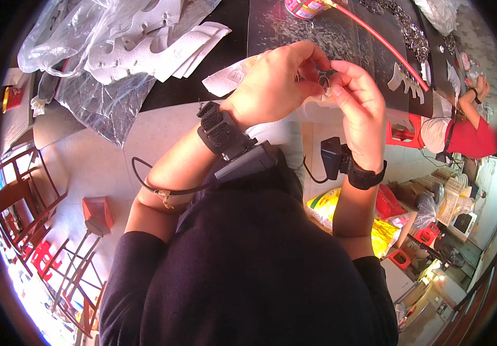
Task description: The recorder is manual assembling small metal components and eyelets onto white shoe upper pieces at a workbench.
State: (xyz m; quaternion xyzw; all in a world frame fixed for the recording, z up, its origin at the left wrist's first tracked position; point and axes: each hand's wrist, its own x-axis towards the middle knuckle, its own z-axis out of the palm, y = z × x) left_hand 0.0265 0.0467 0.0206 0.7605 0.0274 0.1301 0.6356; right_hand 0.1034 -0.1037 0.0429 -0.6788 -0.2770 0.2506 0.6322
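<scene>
Left fingers (311, 53) and right fingers (349, 70): narrowly pinching a small pale piece (325, 94) between their tips, exact shape unclear; red tube (384, 43): slanting beyond them, rightward; cut white sheets (179, 60): lying leftward; metal chains (411, 33): lying farther right, on the dark surface (237, 36)

The left hand (271, 83), its back turned up, and the right hand (364, 109) face each other with curled fingers (355, 73), thumbs (345, 100) bent inward, 2 forearms (173, 158) angled in from bent elbows (147, 216); the fingertips (337, 65) appear nearly to touch.
</scene>
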